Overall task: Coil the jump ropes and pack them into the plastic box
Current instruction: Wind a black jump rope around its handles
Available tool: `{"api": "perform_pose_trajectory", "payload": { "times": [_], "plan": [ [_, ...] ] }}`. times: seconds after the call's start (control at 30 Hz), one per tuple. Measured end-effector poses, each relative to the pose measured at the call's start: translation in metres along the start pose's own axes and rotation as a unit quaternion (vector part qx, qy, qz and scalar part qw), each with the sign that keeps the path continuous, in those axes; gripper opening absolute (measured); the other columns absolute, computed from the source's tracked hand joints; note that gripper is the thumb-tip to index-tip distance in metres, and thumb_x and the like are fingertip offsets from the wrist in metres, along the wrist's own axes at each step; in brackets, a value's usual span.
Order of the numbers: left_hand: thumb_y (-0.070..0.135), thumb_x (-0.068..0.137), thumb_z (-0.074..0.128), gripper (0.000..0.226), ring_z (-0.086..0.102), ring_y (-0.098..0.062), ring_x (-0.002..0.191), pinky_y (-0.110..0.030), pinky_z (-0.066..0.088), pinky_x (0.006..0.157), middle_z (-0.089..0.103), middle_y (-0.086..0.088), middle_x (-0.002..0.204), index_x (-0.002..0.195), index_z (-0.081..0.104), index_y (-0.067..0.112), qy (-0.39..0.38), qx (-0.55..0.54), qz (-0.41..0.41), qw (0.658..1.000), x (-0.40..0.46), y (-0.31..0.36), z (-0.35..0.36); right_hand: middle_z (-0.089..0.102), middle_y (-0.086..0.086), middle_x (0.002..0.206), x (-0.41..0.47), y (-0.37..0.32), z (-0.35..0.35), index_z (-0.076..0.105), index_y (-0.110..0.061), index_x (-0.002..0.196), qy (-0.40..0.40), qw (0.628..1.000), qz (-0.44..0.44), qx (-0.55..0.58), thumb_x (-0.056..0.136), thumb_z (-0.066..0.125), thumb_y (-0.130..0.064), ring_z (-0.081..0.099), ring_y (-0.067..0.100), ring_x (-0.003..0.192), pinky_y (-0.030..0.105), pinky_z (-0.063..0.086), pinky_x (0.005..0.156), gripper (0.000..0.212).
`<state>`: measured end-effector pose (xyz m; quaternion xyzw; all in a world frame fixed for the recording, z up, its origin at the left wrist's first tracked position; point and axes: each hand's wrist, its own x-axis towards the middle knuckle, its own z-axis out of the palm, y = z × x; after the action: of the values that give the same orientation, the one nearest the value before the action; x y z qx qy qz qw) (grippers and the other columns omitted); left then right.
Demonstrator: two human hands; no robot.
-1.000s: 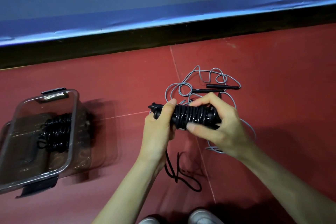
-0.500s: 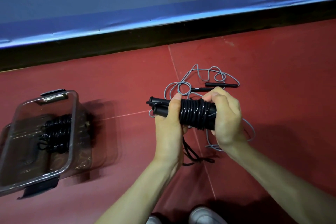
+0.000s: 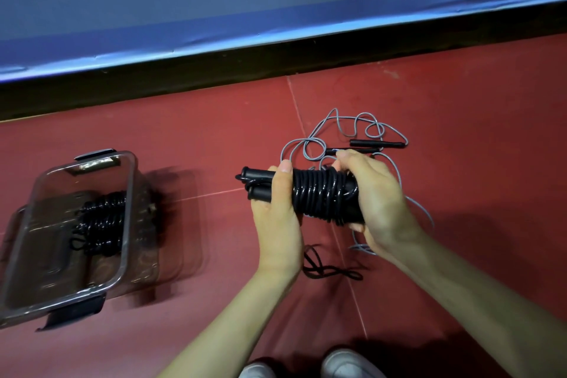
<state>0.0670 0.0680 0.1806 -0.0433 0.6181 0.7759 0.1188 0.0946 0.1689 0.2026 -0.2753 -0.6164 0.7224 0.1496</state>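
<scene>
- While there's only the head view to go on, the step looks clear enough: winding the black jump rope (image 3: 322, 195) around its own handles, with most of the cord already wrapped into a tight bundle held above the red floor (image 3: 214, 138).
- A short black tail (image 3: 325, 267) hangs off the bundle and lies on the floor beneath it, so I'd guess the next move is wrapping or tucking that last bit in so nothing springs loose.
- Left hand (image 3: 277, 218) grips the handle end of the bundle, thumb up over the top, forearm coming in from below.
- Right hand (image 3: 372, 199) is curled round the other end, fingers over the coils; can't tell if it's pinching the cord's end.
- Plastic box (image 3: 127, 193) sits open on the floor, well off to the left, with one coiled black rope (image 3: 102, 225) already inside.
- A grey jump rope (image 3: 340, 138) lies loose and tangled on the floor just behind the hands, not yet coiled, so roughly a third done by my count.
- After tucking, the bundle needs carrying left to the box.
</scene>
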Motion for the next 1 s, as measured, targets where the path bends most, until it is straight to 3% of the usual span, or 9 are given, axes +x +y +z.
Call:
{"api": "perform_pose_trajectory", "payload": {
  "times": [0.2,0.33,0.4,0.47,0.53,0.6,0.7,0.83,1.0],
  "plan": [
    [0.041,0.096,0.048,0.046,0.032,-0.007,0.046,-0.027,0.027,0.047,0.035,0.014,0.05,0.054,0.038,0.024,-0.049,0.131,-0.001,0.99,0.009,0.015,0.003,0.029,-0.006,0.052,0.008,0.013,-0.008,0.036,-0.015,0.06,0.026,0.988,-0.123,-0.089,0.082,0.047,-0.027,0.026,0.01,0.045,0.025,0.023,0.04,0.028],
    [0.062,0.096,0.022,0.062,0.026,-0.018,0.049,-0.032,0.023,0.05,0.032,-0.001,0.052,0.059,0.031,0.014,-0.157,0.266,-0.021,0.951,0.005,0.002,-0.004,0.043,0.03,0.063,0.021,0.008,-0.017,0.044,0.013,0.07,0.06,0.959,-0.193,-0.198,0.076,0.04,-0.031,0.034,0.02,0.058,0.043,0.032,0.052,0.044],
    [0.055,0.099,0.021,0.056,0.033,-0.024,0.057,-0.038,0.029,0.059,0.038,-0.004,0.056,0.063,0.039,0.016,-0.198,0.334,-0.003,0.922,-0.002,-0.008,-0.009,0.044,0.032,0.065,0.028,0.011,-0.023,0.045,0.015,0.07,0.08,0.953,-0.184,-0.228,0.076,0.039,-0.026,0.035,0.019,0.059,0.048,0.035,0.057,0.042],
    [0.038,0.102,0.034,0.033,0.055,-0.032,0.076,-0.04,0.041,0.071,0.06,-0.01,0.073,0.091,0.057,0.017,-0.218,0.42,0.025,0.881,-0.005,-0.015,-0.016,0.04,0.025,0.059,0.032,0.017,-0.03,0.044,0.014,0.068,0.104,0.944,-0.173,-0.259,0.076,0.038,-0.021,0.034,0.015,0.058,0.048,0.035,0.06,0.036],
    [0.027,0.101,0.041,0.02,0.057,-0.041,0.096,-0.043,0.046,0.078,0.066,-0.014,0.098,0.114,0.054,0.018,-0.228,0.551,0.076,0.799,-0.004,-0.015,-0.023,0.038,0.016,0.054,0.033,0.024,-0.035,0.043,0.008,0.065,0.104,0.932,-0.17,-0.301,0.076,0.037,-0.021,0.034,0.018,0.058,0.047,0.033,0.061,0.032],
    [0.028,0.1,0.041,0.017,0.056,-0.042,0.101,-0.04,0.045,0.074,0.063,-0.009,0.109,0.112,0.05,0.022,-0.234,0.666,0.123,0.698,-0.001,-0.008,-0.029,0.035,0.003,0.05,0.032,0.029,-0.038,0.042,0.0,0.063,0.081,0.919,-0.18,-0.342,0.079,0.037,-0.022,0.034,0.021,0.056,0.045,0.029,0.061,0.027],
    [0.032,0.098,0.041,0.017,0.056,-0.039,0.103,-0.037,0.037,0.069,0.061,-0.006,0.114,0.111,0.049,0.024,-0.242,0.724,0.164,0.625,0.002,0.005,-0.028,0.041,-0.002,0.05,0.032,0.032,-0.038,0.05,0.004,0.069,0.031,0.903,-0.2,-0.379,0.081,0.035,-0.021,0.036,0.022,0.058,0.04,0.028,0.062,0.032],
    [0.039,0.097,0.044,0.026,0.057,-0.035,0.106,-0.037,0.041,0.074,0.061,-0.003,0.117,0.118,0.051,0.026,-0.247,0.744,0.2,0.588,0.007,0.019,-0.025,0.05,0.003,0.061,0.035,0.031,-0.041,0.054,0.003,0.08,0.001,0.889,-0.213,-0.405,0.091,0.047,-0.013,0.041,0.02,0.058,0.032,0.025,0.06,0.02],
    [0.054,0.086,0.056,0.033,0.058,-0.028,0.099,-0.034,0.036,0.065,0.063,0.002,0.106,0.1,0.055,0.024,-0.272,0.722,0.241,0.589,0.015,0.026,-0.022,0.034,0.0,0.05,0.043,0.029,-0.049,0.042,-0.001,0.062,-0.036,0.904,-0.113,-0.411,0.084,0.056,-0.011,0.029,0.014,0.051,0.027,0.027,0.05,0.028]
  ]
}}
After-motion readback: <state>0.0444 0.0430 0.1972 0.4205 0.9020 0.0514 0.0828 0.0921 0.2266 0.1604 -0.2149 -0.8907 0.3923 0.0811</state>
